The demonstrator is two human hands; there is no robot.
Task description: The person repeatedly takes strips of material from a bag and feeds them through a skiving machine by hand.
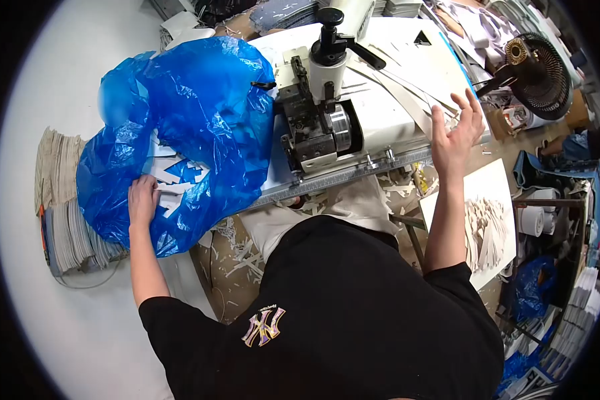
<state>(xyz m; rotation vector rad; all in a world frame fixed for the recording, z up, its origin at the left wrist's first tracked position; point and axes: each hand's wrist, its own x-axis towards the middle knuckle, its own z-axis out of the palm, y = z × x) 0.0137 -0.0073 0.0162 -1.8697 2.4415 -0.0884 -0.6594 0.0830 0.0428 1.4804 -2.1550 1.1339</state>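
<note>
In the head view, my left hand [143, 201] is at the opening of a large blue plastic bag [210, 87], its fingers together and curled down at white strips [172, 189]. More white pieces lie inside the bag. My right hand [455, 133] is raised with fingers spread, holding nothing, near the right end of the white machine table [440, 60]. Long pale strips [407, 100] lie on that table beside it. Between my hands stands a machine [320, 127] with a black top knob, a lever and a round metal wheel.
Stacked sheets [73, 220] stand left of the bag. A black fan [540, 77] is at the upper right. A white board [503, 200] carries a heap of cut strips [485, 233]. Scraps litter the floor [230, 293]. Shelving [560, 203] with rolls stands at right.
</note>
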